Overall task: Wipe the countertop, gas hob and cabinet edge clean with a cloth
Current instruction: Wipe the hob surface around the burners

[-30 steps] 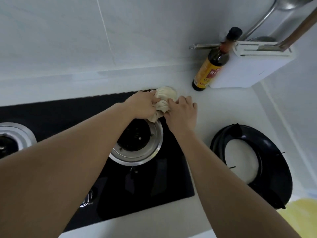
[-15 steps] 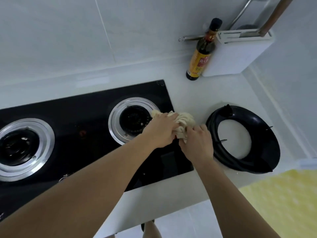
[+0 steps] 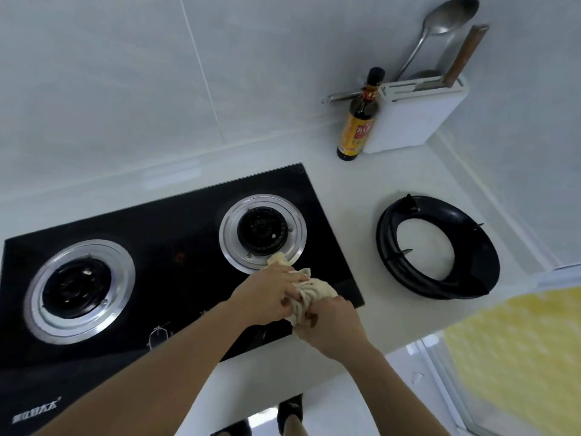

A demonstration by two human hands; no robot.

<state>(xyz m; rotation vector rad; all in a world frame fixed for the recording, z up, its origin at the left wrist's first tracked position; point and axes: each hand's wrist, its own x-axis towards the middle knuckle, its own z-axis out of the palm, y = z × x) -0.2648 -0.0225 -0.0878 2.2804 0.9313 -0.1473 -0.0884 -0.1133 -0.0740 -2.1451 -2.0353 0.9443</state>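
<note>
Head camera view, looking down over my two bare forearms at a black glass gas hob (image 3: 176, 234) set into a white countertop (image 3: 352, 196). Both my hands are bunched around a crumpled cream cloth (image 3: 309, 291) at the hob's front right corner. My left hand (image 3: 267, 292) lies over the cloth from the left with its fingers curled into the folds, and my right hand (image 3: 330, 322) grips the near end of it, thumb and fingers closed tight. One loose tip of the cloth touches the steel ring of the right burner (image 3: 262, 232). The left burner (image 3: 78, 289) sits well apart, uncovered. On the countertop to the right of the hob lies a black round pan support (image 3: 437, 247). Near the back wall stands a dark sauce bottle with a yellow label (image 3: 358, 121), just beside a white utensil holder (image 3: 415, 118) that holds a metal ladle (image 3: 440, 29) and a wooden handle (image 3: 465, 51).
</note>
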